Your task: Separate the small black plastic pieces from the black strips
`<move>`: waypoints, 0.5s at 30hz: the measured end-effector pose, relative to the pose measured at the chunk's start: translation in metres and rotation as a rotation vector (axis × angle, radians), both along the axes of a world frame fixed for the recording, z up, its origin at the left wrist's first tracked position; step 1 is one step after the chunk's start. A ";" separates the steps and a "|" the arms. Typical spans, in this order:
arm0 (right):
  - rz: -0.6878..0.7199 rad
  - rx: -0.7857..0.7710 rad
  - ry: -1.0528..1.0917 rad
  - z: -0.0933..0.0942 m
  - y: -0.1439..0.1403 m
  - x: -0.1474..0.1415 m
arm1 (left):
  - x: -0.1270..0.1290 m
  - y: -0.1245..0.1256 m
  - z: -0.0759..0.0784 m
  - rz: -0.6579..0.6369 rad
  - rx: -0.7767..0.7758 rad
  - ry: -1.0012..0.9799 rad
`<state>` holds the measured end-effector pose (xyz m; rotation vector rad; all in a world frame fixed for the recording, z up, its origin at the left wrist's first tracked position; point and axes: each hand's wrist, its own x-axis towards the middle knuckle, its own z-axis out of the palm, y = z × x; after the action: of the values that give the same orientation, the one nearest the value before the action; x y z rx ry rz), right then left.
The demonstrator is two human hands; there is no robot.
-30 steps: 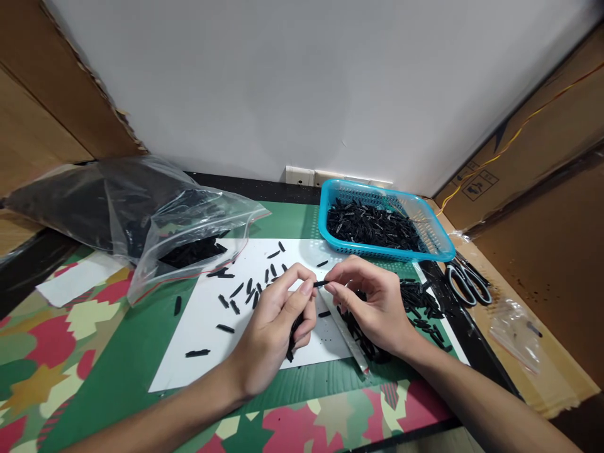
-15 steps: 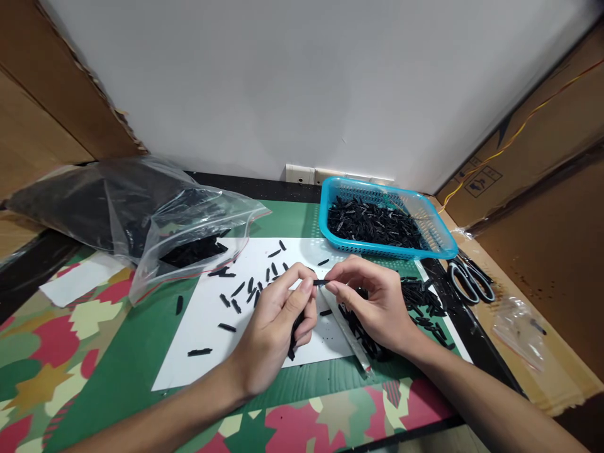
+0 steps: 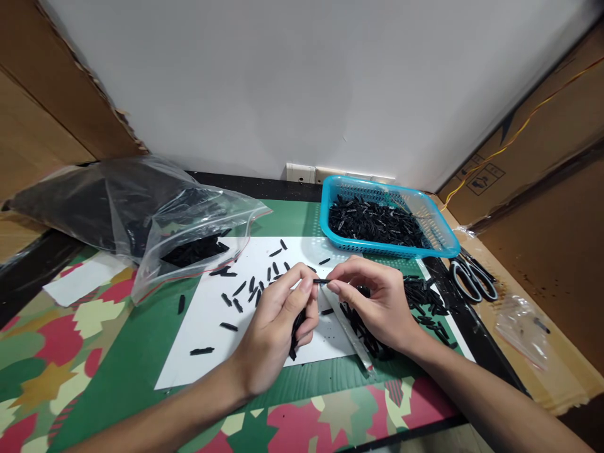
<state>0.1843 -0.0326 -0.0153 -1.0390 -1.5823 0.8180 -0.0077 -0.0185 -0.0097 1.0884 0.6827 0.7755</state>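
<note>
Between my two hands is a small, narrow black strip (image 3: pixel 322 281), pinched at both ends. My left hand (image 3: pixel 282 321) grips its left end with thumb and forefinger, while the curled lower fingers hold more black pieces (image 3: pixel 296 330). On the strip's other end, the thumb and forefinger of my right hand (image 3: pixel 370 299) are closed. Similar loose pieces (image 3: pixel 252 290) lie scattered over a white sheet (image 3: pixel 189 371) on the left. Under and beyond my right hand spreads a heap of black pieces (image 3: pixel 427 296), partly hidden by it.
A blue plastic basket (image 3: pixel 391 250) full of black pieces stands at the back right. Left is a clear zip bag (image 3: pixel 155 207) of the same pieces. Scissors (image 3: pixel 472 280) and a small plastic bag (image 3: pixel 523 330) lie right. A flat translucent strip (image 3: pixel 346 330) lies between my hands.
The black strip appears slightly turned between my fingertips. Both hands keep nearly the same place, and the whole view has shifted very slightly.
</note>
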 end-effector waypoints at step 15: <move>-0.024 0.108 -0.111 -0.001 0.000 0.000 | -0.001 0.001 -0.002 0.006 0.031 0.025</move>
<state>0.1848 -0.0323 -0.0165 -1.0381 -1.6858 0.6605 -0.0083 -0.0173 -0.0122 1.1263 0.6973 0.7806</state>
